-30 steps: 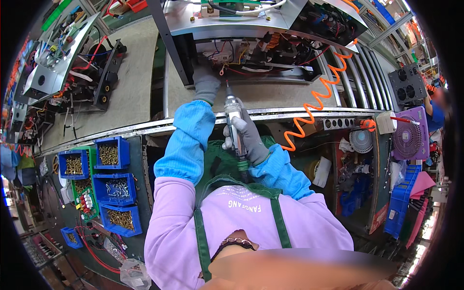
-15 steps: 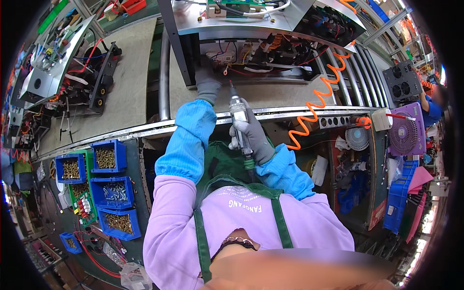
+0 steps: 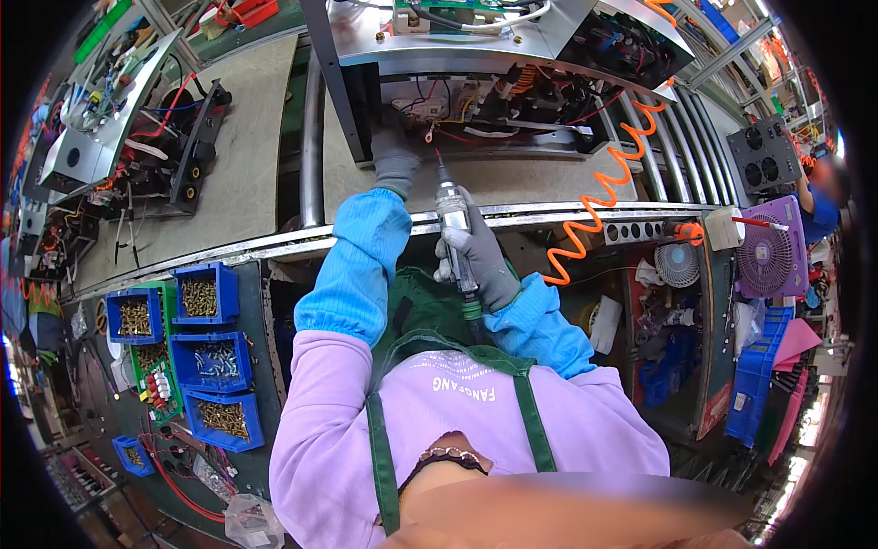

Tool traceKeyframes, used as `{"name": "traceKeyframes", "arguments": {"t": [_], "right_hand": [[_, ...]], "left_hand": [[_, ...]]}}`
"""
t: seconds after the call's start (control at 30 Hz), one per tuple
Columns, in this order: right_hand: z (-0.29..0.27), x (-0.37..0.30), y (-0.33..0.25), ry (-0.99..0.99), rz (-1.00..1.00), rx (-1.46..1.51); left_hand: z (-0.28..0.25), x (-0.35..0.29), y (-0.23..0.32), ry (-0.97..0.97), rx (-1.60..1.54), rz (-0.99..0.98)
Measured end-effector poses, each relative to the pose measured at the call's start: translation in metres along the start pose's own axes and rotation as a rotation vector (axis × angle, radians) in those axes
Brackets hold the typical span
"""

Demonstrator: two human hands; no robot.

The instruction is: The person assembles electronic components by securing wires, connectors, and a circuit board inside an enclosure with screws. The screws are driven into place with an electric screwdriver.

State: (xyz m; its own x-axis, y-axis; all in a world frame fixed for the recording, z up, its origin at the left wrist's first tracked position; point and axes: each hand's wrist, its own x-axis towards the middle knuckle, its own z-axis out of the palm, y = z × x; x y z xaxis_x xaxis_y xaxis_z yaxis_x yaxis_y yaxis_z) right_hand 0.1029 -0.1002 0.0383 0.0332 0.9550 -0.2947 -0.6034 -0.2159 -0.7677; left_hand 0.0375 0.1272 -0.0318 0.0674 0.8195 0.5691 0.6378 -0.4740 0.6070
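Two grey-gloved hands up at the bench, and hardly anything stirs: against half a second ago, both sit almost exactly where they were. My left hand (image 3: 395,160) reaches into the open front of the metal box (image 3: 344,101), close by its dark upright. Its fingers are lost in shadow and blur, so I can't tell whether they're spread, pressed together or pinching something. My right hand (image 3: 491,263) is easier to call: it's wrapped round the screwdriver (image 3: 455,215), fingers curled about the body, bit pointing away from me toward the box.

Here's the spot to watch: that bit hangs just short of the wire ring (image 3: 429,138) at the box's opening, near it but apart. Compared with a second ago, box, ring and screwdriver all show a touch further right in my view, yet the space between bit and ring looks much the same. So I'd judge the work is at a hold: left hand in place, tool ready, nothing being driven at this instant.

Around me, the orange coiled hose (image 3: 599,194) stretches off to my right, and the blue bins (image 3: 229,293) of screws sit at my left, neither hand touching them.
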Motion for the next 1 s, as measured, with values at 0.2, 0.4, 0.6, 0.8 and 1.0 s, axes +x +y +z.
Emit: {"name": "traceKeyframes", "arguments": {"t": [0.2, 0.4, 0.6, 0.8, 1.0], "right_hand": [[0.002, 0.0, 0.001, 0.002, 0.006, 0.01], [0.003, 0.0, 0.003, -0.032, -0.011, 0.059], [0.004, 0.0, 0.002, -0.021, -0.011, 0.059], [0.007, -0.004, -0.003, -0.039, -0.008, 0.066], [-0.008, -0.033, -0.016, -0.082, 0.05, -0.399]], "left_hand": [[-0.011, 0.001, 0.008, -0.111, -0.038, -0.085], [-0.057, 0.001, 0.0, -0.295, -0.31, -0.064], [-0.093, -0.038, -0.013, -0.391, -0.171, -0.19], [-0.07, -0.063, -0.014, -0.557, 0.144, -0.041], [-0.064, -0.06, -0.013, -0.493, -0.546, -0.512]]}}
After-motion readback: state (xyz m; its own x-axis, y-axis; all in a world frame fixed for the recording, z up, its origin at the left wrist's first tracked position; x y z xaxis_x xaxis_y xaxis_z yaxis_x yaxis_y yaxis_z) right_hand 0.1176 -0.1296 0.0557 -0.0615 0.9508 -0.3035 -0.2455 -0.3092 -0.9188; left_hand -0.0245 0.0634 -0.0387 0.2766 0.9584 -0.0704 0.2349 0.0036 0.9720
